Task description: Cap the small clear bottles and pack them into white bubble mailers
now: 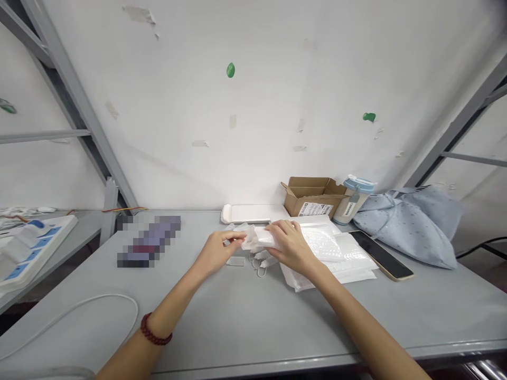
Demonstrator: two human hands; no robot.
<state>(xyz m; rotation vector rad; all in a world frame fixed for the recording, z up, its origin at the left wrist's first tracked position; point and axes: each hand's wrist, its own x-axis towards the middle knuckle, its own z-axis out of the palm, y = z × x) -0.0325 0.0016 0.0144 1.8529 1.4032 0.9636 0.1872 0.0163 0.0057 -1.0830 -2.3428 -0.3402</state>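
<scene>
My right hand (291, 245) is closed around a white translucent plastic packet (255, 236), holding it level just above the table. At the packet's left end, my left hand (222, 250) pinches the crinkled plastic between thumb and fingertips. What is inside the packet cannot be made out. Below it lie several small white pieces with loops (261, 262), partly hidden by my right hand. A small clear strip (236, 261) rests near my left fingertips. White bubble-wrap bags (328, 245) lie in a pile beneath and beyond my right hand.
Behind the hands are a long white tray-like case (251, 213) and an open cardboard box (315, 198). A lidded cup (352, 203), a phone (382, 256) and a pale blue cloth bag (412, 227) stand or lie right. Left are a pixelated object (150, 241), a cable (99, 296) and a power strip (43, 248).
</scene>
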